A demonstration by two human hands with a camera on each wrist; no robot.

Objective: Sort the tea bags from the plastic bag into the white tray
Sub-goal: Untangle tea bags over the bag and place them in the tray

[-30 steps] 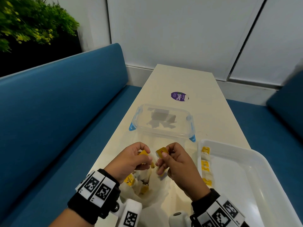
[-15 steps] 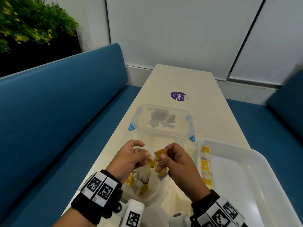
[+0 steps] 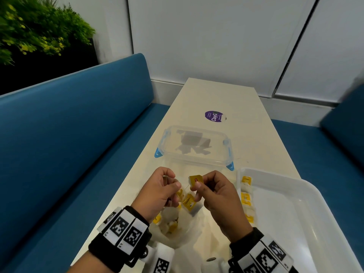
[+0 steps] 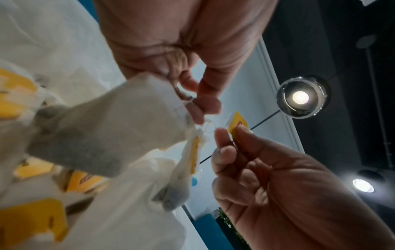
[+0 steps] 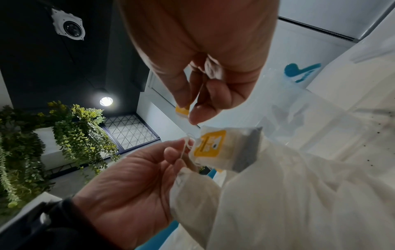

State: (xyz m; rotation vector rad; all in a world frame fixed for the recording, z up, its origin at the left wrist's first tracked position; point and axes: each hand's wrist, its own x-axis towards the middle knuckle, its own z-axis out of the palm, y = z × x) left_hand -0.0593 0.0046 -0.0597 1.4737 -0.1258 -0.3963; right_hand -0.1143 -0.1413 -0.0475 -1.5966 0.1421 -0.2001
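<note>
At frame centre, the right hand [image 3: 214,194] pinched a yellow tag [image 3: 196,178] while the left hand [image 3: 159,192] pinched its tangled string [image 5: 185,148]; slow, gentle pulling seemed wisest.

1. The white tray [image 3: 307,196] runs off the head view's right and bottom edges, at about 4 o'clock.
2. The row of tea bags [image 3: 246,198] along the tray's left wall is partly covered by the right hand [image 3: 220,201], so its near end and count cannot be told.
3. The plastic bag [image 3: 181,231] lies mostly under both wrists; its contents show only as yellow scraps.
4. Print on the yellow tag [image 3: 196,178] is too small to read.
5. In the left wrist view, the tea bags at 9 o'clock [image 4: 29,218] are blurred and cut by the edge.
6. Grey shapes inside the clear container [image 3: 194,147] cannot be identified.
</note>
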